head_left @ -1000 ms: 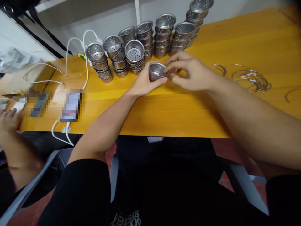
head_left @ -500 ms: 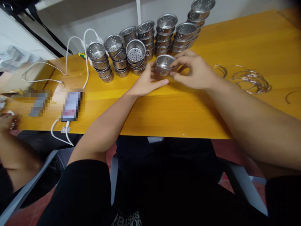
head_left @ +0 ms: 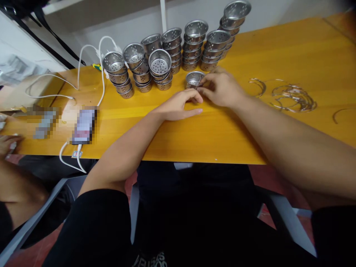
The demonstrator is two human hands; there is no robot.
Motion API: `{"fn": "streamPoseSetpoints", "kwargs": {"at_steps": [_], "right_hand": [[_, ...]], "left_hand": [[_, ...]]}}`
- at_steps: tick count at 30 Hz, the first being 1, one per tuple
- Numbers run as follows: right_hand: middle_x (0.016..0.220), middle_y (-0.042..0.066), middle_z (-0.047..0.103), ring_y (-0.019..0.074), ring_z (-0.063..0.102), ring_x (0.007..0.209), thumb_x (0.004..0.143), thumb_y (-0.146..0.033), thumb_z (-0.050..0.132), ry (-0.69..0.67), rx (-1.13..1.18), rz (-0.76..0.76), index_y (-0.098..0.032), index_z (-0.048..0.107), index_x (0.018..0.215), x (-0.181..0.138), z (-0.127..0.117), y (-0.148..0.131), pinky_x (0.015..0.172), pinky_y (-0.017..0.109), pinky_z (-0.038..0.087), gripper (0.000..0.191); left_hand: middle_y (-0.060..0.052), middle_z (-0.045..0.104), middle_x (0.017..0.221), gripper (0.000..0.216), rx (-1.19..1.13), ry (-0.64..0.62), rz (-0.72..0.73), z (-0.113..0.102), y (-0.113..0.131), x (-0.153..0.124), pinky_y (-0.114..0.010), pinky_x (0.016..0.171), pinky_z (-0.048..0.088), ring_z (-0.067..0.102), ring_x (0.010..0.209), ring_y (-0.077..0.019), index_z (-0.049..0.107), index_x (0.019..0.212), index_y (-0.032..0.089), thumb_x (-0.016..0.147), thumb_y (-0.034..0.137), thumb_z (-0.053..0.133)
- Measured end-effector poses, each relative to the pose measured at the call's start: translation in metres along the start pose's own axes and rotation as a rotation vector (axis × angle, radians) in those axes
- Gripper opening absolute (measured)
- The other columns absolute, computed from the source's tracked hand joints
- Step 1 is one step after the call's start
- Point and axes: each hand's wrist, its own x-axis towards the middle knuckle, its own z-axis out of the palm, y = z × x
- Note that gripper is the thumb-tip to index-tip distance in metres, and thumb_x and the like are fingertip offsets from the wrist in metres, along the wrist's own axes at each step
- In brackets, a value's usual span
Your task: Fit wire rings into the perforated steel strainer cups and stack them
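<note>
A small perforated metal strainer cup sits upright on the table, in front of the stacks of similar cups. My right hand pinches its right rim between thumb and fingers; the fingertips are partly hidden. Just in front of the cup, my left hand is open, thumb and fingers apart, holding nothing. Behind them are stacked strainer cups, among them a front stack and a taller stack at the back.
Several curved wire pieces lie in a tangle on the yellow table at right. On the left are a phone on a white cable, a second blurred device and another person's hand.
The strainer cup has come down onto the table. My left hand has let go of it and drawn toward me, while my right hand has lowered with the cup.
</note>
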Motion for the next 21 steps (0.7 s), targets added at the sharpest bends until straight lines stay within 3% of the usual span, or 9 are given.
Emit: {"fn": "streamPoseSetpoints", "kwargs": {"at_steps": [4, 9, 13, 18, 21], "right_hand": [[0.137, 0.017, 0.079, 0.0454, 0.08, 0.126, 0.113, -0.058, 0.083, -0.023, 0.046, 0.029, -0.032, 0.086, 0.133, 0.003, 0.009, -0.008, 0.122, 0.07, 0.068, 0.033], [0.152, 0.016, 0.085, 0.0394, 0.081, 0.111, 0.11, -0.074, 0.078, -0.055, 0.224, -0.005, -0.031, 0.073, 0.167, 0.001, 0.01, -0.016, 0.111, 0.066, 0.07, 0.072], [0.148, 0.01, 0.088, 0.042, 0.08, 0.115, 0.099, -0.083, 0.085, 0.026, 0.271, -0.019, -0.042, 0.079, 0.15, -0.003, -0.002, -0.021, 0.113, 0.071, 0.065, 0.066], [0.147, 0.012, 0.081, 0.0434, 0.076, 0.133, 0.112, -0.056, 0.079, 0.116, 0.134, -0.167, -0.043, 0.079, 0.138, 0.005, -0.031, -0.043, 0.125, 0.072, 0.064, 0.029], [0.158, 0.013, 0.075, 0.0403, 0.072, 0.149, 0.116, -0.027, 0.073, 0.105, 0.014, -0.251, -0.039, 0.078, 0.148, 0.031, -0.047, -0.061, 0.134, 0.066, 0.061, 0.034]], "left_hand": [[-0.013, 0.086, 0.145, 0.032, 0.094, 0.02, -0.01, -0.003, -0.005, 0.001, -0.049, 0.133, 0.064, 0.082, 0.14, -0.0288, 0.08, 0.134, 0.023, 0.107, 0.039, 0.087], [-0.014, 0.087, 0.146, 0.032, 0.139, 0.091, -0.078, -0.007, -0.012, 0.0, -0.049, 0.133, 0.064, 0.083, 0.139, -0.029, 0.079, 0.135, 0.02, 0.108, 0.037, 0.084], [-0.016, 0.087, 0.148, 0.034, 0.182, 0.149, -0.164, -0.008, -0.017, -0.001, -0.051, 0.134, 0.065, 0.083, 0.14, -0.0301, 0.079, 0.136, 0.02, 0.108, 0.038, 0.084], [-0.016, 0.087, 0.149, 0.032, 0.169, 0.128, -0.212, -0.01, -0.018, -0.002, -0.052, 0.135, 0.066, 0.084, 0.14, -0.0304, 0.078, 0.133, 0.022, 0.107, 0.04, 0.084], [-0.016, 0.086, 0.152, 0.032, 0.19, 0.094, -0.211, -0.012, -0.016, -0.003, -0.053, 0.137, 0.064, 0.083, 0.144, -0.0307, 0.078, 0.133, 0.022, 0.106, 0.039, 0.082]]}}
